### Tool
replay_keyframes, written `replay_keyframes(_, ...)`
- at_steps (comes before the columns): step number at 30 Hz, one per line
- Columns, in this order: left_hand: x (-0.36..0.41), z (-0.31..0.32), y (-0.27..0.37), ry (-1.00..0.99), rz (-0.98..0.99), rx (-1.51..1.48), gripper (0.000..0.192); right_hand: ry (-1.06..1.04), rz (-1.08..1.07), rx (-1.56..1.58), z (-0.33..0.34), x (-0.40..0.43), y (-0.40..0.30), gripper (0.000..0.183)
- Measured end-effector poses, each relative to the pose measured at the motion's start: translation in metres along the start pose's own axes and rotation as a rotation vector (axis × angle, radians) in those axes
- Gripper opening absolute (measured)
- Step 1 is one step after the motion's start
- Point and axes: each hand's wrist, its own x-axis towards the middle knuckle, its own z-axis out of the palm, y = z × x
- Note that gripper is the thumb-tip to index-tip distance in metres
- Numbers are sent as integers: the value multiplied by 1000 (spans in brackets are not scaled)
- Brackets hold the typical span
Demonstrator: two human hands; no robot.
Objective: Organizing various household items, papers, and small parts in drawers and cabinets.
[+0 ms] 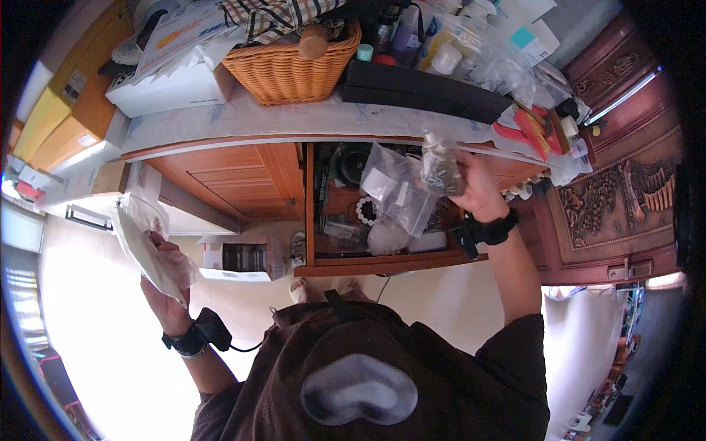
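Observation:
On the left, my left hand [164, 300] grips a flat white packet [144, 251] with clear plastic about it, out over the floor. My right hand [482, 190] holds a clear plastic bag of small metal pieces [439, 173], possibly screws, above the right part of a pulled-out wooden drawer [386, 267]. Beside that bag is a clear zip bag [405, 206] with white pieces inside; whether my fingers also hold it, I cannot tell. Inside the drawer are a white beaded bracelet [365, 210], a whitish plastic-wrapped bundle [388, 237] and small clear packets [339, 230].
Above the drawer runs a cabinet top [265, 124] under a plastic cover. It bears a wicker basket [292, 71], a long black box [424, 91], a white carton [171, 91] and bottles [407, 33]. An open box [242, 259] stands on the floor. A carved wooden door [612, 204] is at right.

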Motion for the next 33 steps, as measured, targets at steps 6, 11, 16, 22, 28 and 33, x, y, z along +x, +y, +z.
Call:
replay_keyframes(6,1,8,-4,-23,-36,-32,32,103,-18,14,-1,11,17,30)
replay_keyframes(11,2,6,0,59,52,132,32,-116,32,153,2,14,24,29)
replay_keyframes(16,5,9,-3,-11,-3,70,33,100,-72,-26,26,14,28,32)
replay_keyframes(22,22,38,-46,262,321,1142,56,74,-118,9,47,4,26,37)
replay_keyframes(28,53,43,-74,-88,256,1472,23,0,-116,48,43,-3,19,38)
replay_keyframes(33,83,73,-139,-323,336,1681,37,114,-192,26,48,-5,19,37)
